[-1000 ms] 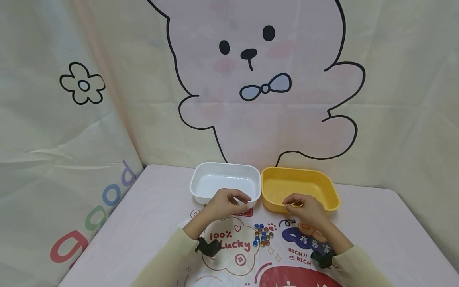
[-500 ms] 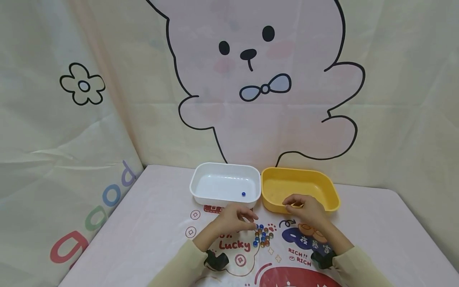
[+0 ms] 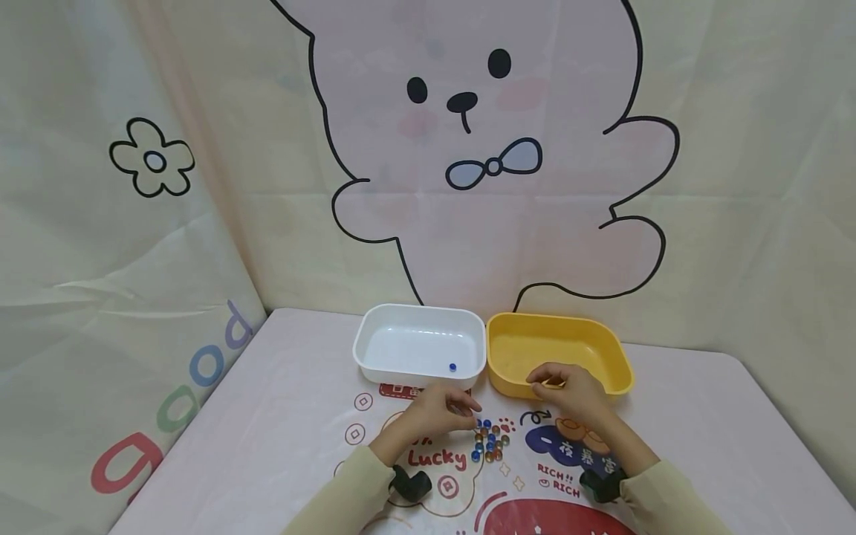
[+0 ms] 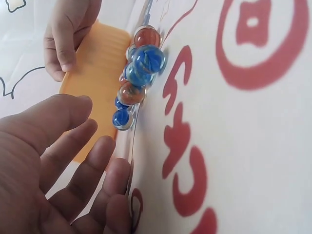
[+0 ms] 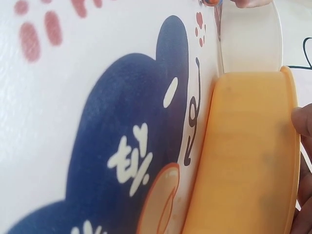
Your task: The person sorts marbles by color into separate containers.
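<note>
Head view. Table (image 3: pixel 695 416): one, pale top with smooth printed lettering and cartoon motifs. Backdrop (image 3: pixel 287 245): pale, creased sheet, printed with a bear outline. White tray (image 3: pixel 401 345): one, rounded rectangle, glossy, shallow. Blue marble (image 3: pixel 452 367): one, lying inside the white tray, near its front wall and the side next to the yellow tray. Yellow tray (image 3: pixel 524 342): one, rounded rectangle, smooth, standing just beside the white one. Marbles (image 3: pixel 491 438): a loose cluster of small blue and brown balls, on the table in front of the trays. Left hand (image 3: pixel 438 410): just beside the cluster, fingers relaxed. Right hand (image 3: pixel 568 383): at the front rim of the yellow tray, thumb and fingers on either side of it. Sleeves (image 3: pixel 341 494): two, pale, matte.

Left wrist view. Marbles: round, clear and shiny, with blue or orange-brown colour within, clustered close together. Left hand: fingers spread in a loose curve, holding nothing, apart from the balls.

Right wrist view. Yellow tray: outer wall smooth, slightly translucent, lip thin and raised. Right hand: thumb against the lip, other fingers curled beyond it, gripping the rim.
</note>
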Tool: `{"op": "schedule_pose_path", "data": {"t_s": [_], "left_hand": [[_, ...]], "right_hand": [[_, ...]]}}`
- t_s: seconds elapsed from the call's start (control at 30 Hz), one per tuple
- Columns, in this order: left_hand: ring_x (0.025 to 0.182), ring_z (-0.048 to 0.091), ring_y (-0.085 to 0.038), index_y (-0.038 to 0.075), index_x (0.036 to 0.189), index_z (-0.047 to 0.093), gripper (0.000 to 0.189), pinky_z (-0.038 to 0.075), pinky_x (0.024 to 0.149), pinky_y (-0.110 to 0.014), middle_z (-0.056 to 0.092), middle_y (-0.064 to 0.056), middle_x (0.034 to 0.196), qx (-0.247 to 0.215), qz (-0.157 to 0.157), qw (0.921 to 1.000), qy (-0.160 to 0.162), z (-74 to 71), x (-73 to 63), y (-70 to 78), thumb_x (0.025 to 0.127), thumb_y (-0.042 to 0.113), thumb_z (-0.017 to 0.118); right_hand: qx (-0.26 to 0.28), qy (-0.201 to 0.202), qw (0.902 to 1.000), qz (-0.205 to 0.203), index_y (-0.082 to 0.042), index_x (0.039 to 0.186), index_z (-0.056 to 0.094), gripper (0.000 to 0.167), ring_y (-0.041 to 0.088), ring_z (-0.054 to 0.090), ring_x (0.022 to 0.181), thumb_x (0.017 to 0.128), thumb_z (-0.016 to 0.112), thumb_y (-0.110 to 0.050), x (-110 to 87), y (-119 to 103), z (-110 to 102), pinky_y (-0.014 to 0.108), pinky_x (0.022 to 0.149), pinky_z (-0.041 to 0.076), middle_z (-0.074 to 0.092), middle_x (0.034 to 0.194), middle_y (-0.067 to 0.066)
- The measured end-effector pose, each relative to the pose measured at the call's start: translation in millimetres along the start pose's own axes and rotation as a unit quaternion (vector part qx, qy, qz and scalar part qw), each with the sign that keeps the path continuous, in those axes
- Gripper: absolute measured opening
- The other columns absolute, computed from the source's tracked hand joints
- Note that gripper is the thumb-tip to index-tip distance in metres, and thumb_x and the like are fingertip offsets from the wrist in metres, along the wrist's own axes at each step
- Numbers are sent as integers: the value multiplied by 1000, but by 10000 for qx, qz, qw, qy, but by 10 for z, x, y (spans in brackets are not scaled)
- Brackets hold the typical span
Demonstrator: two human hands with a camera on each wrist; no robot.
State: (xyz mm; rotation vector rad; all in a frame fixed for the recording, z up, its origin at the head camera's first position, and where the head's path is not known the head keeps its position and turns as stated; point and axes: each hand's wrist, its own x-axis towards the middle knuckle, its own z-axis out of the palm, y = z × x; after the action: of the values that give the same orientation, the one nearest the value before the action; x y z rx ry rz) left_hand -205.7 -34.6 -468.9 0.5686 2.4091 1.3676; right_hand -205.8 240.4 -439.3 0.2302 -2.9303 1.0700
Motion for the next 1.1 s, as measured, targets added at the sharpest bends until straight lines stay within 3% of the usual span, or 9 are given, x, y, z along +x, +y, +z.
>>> {"op": "schedule_pose_path", "data": {"t_s": [0.5, 1.1], "left_hand": [[74, 57, -6, 29, 91, 75, 14, 47, 69, -22, 65, 15, 78, 479, -346, 9982, 115, 64, 16, 16, 79, 24, 79], [70, 55, -5, 27, 84, 75, 9, 44, 66, -23, 63, 16, 73, 954, -394, 9946, 99, 81, 40, 67, 79, 20, 78]], "right_hand": [[35, 28, 10000, -58, -26, 95, 72, 10, 16, 60, 91, 87, 71, -31, -5, -2, -9, 32, 81, 48, 69, 98, -6], [57, 42, 10000, 5, -28, 95, 72, 10, 16, 60, 93, 87, 70, -34, -3, 9, 14, 31, 80, 47, 69, 99, -6]]}}
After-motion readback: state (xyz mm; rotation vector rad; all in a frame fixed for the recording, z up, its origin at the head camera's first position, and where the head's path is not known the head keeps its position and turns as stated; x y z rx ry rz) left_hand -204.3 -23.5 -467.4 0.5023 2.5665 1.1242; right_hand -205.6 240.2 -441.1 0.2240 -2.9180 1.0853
